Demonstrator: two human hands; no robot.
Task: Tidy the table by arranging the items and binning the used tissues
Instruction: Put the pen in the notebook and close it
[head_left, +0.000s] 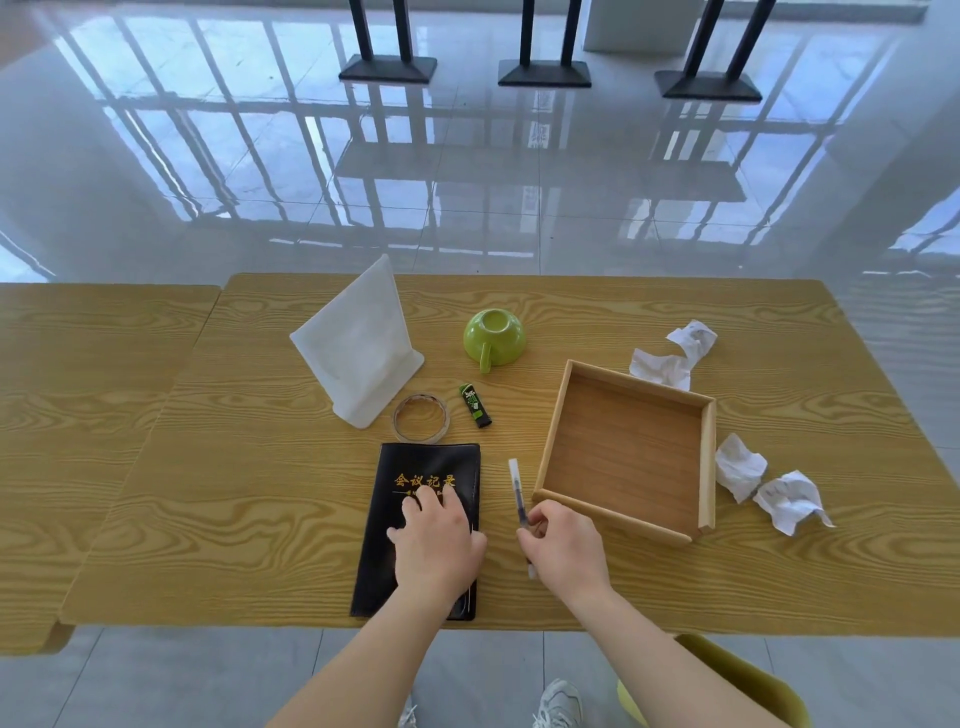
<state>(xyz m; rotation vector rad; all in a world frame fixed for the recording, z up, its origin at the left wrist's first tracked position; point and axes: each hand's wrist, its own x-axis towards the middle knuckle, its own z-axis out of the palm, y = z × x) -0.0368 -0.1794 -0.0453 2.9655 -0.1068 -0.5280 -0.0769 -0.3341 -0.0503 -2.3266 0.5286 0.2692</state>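
A person stands at a yellow wood-grain counter (260, 493), the left hand (436, 540) spread flat, grasping nothing, on a black leather-look notebook with gold lettering (415, 519), while the right hand (563, 545) pinches a clear-barrelled pen (518, 493) just beside the near-left corner of a shallow square wooden tray (626, 447).

The tidying looks barely begun. The tray holds nothing. A ring of clear tape (420, 418), a small green-and-black tube (475, 405), an overturned green ceramic cup (493, 335) and a white slanted stand (358, 348) sit loose across the middle of the counter. Four crumpled white tissues lie unbinned: two (672, 356) past the tray's far-right corner, two (769, 480) to its right.

No bin can be identified with confidence; a yellow-green curved object (748, 680), cut off at the lower right below the counter edge, may be a bin or a chair. The tube's label is too small to read, and the pen's lower end is hidden behind the right hand.
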